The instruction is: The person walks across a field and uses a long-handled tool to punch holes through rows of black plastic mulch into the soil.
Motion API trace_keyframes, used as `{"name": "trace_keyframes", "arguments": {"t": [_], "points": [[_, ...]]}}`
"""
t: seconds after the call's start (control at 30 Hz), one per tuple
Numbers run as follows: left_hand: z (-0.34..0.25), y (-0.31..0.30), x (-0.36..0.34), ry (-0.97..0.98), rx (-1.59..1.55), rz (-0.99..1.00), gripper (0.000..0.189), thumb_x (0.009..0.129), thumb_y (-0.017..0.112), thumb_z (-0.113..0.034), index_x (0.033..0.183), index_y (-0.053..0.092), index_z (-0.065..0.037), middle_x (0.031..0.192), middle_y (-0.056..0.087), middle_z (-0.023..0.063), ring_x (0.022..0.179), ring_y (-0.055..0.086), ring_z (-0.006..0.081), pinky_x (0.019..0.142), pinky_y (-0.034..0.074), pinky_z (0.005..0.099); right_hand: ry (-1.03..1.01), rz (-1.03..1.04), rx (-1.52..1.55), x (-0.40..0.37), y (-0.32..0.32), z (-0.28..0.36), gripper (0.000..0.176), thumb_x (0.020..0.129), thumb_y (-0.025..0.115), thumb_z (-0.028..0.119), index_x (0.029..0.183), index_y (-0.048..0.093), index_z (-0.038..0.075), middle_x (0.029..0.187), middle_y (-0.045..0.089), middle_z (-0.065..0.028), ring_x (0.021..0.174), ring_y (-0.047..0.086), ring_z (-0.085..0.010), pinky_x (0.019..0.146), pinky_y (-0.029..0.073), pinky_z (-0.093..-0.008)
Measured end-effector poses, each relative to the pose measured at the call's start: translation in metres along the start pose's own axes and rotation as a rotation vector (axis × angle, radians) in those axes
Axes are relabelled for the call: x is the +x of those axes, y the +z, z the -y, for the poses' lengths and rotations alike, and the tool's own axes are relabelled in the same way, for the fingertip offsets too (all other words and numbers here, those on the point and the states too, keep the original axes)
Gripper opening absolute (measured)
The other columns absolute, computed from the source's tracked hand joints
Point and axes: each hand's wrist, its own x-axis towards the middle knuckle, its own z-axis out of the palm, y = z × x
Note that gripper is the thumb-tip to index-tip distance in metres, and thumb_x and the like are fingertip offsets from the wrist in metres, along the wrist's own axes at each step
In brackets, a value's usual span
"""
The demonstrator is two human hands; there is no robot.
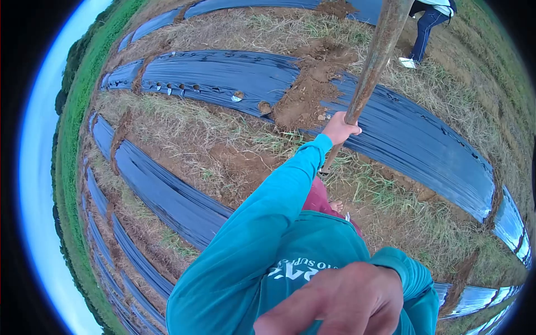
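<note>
My left hand [338, 129] is wrapped around a long wooden pole [375, 61], which slants from the top edge down toward my legs. Its lower end meets a small dark piece [322, 172] beside my red trousers [318, 195], partly hidden by my arm. Close to the camera, my right hand [346, 298] is raised in front of my teal shirt [312, 245]. Its fingers are bent but apart, one pointing to the lower left, with nothing visible among them; the bottom edge cuts off part of the hand.
Long beds under black plastic film [223, 70] curve across the field. Loose brown soil [307, 92] covers a break in one. A row of holes [181, 88] marks the film. Dry grass [190, 125] lies between beds. Another person [429, 25] stands at the upper right.
</note>
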Motion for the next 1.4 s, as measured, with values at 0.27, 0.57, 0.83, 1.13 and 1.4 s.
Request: {"name": "trace_keyframes", "arguments": {"t": [0.27, 0.57, 0.83, 1.13, 1.4], "points": [[0.001, -0.029, -0.022, -0.037, 0.044, -0.024, 0.014, 0.065, 0.068, -0.008, 0.064, 0.055, -0.002, 0.062, 0.057, 0.0046, 0.063, 0.054, 0.0139, 0.061, 0.042, 0.0305, 0.071, -0.179, -0.119, 0.015, 0.015, -0.027, 0.014, 0.079, 0.058, -0.004, 0.091, 0.06, -0.011, 0.085, 0.053, -0.0155, 0.055, 0.051, -0.0105, 0.047, 0.041, -0.0174], [0.024, -0.077, -0.009, -0.025, -0.157, 0.001, 0.015, 0.065, 0.065, -0.003, 0.063, 0.05, -0.003, 0.064, 0.057, 0.0059, 0.064, 0.057, 0.0157, 0.063, 0.044, 0.0316, 0.491, -0.176, -0.636, 0.036, -0.033, -0.004, 0.009, 0.083, 0.058, 0.002, 0.089, 0.059, -0.005, 0.085, 0.055, -0.0121, 0.073, 0.053, -0.0163, 0.064, 0.042, -0.0274], [0.021, -0.107, 0.01, -0.043, -0.049, 0.009, 0.015, 0.065, 0.066, -0.009, 0.063, 0.053, -0.002, 0.063, 0.058, 0.0054, 0.064, 0.055, 0.0155, 0.063, 0.043, 0.0312, -0.07, -1.173, -1.01, -0.082, -0.091, 0.06, 0.014, 0.088, 0.049, 0.017, 0.083, 0.049, 0.004, 0.076, 0.046, -0.0039, 0.065, 0.045, -0.0128, 0.061, 0.038, -0.0267], [0.012, -0.108, -0.007, 0.037, -0.021, 0.021, 0.017, 0.065, 0.068, -0.012, 0.066, 0.055, -0.002, 0.063, 0.058, 0.0055, 0.061, 0.055, 0.0144, 0.06, 0.043, 0.0306, -0.446, -1.216, -0.789, -0.086, -0.089, 0.079, 0.018, 0.092, 0.041, 0.019, 0.077, 0.044, 0.009, 0.07, 0.042, -0.0011, 0.061, 0.04, -0.012, 0.057, 0.036, -0.0267], [0.006, -0.107, -0.021, 0.029, 0.067, 0.026, 0.017, 0.066, 0.066, -0.013, 0.066, 0.053, -0.001, 0.063, 0.058, 0.0076, 0.06, 0.055, 0.0177, 0.06, 0.043, 0.0329, 0.329, -0.54, -0.982, 0.041, -0.075, -0.019, 0.023, 0.089, 0.047, 0.021, 0.076, 0.046, 0.002, 0.075, 0.046, -0.0098, 0.064, 0.047, -0.0171, 0.06, 0.04, -0.0303]]}}
